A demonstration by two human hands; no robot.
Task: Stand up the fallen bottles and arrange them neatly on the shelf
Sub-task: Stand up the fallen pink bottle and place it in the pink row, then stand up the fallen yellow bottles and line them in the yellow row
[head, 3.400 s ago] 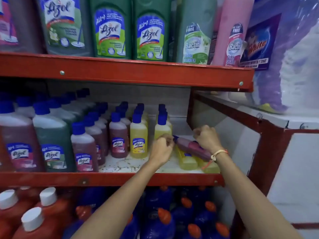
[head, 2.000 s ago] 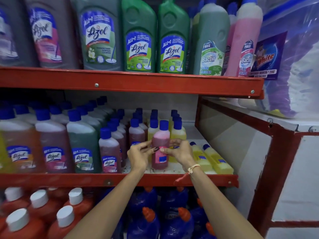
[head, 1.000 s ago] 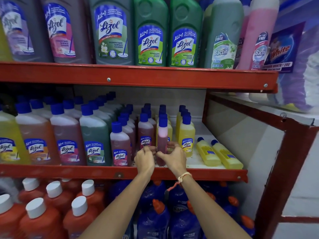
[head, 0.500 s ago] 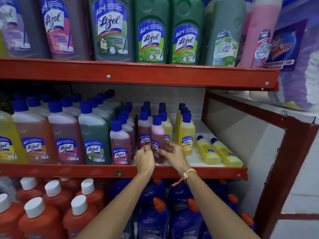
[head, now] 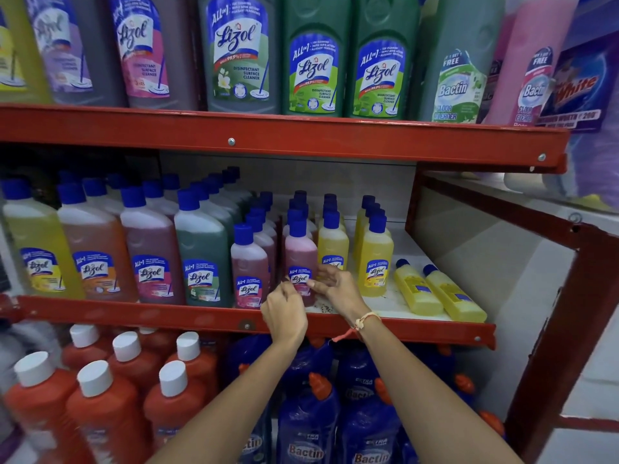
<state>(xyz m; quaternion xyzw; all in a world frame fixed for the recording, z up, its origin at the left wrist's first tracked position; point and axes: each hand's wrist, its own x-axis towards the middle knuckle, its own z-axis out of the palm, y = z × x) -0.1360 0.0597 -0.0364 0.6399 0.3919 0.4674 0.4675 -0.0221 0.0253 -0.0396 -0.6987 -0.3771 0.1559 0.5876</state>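
Pink bottle stands upright at the front of the middle shelf, long axis vertical, blue cap up, label facing out. It is clear plastic with rosy liquid, narrow-shouldered and smooth. Left hand and right hand meet at its lower label, fingertips pinching the bottle from either side. Just right of it stand upright yellow bottles. Farther right two fallen yellow bottles lie flat side by side on the white shelf board, caps pointing back and left, long axes running toward the red painted metal front edge
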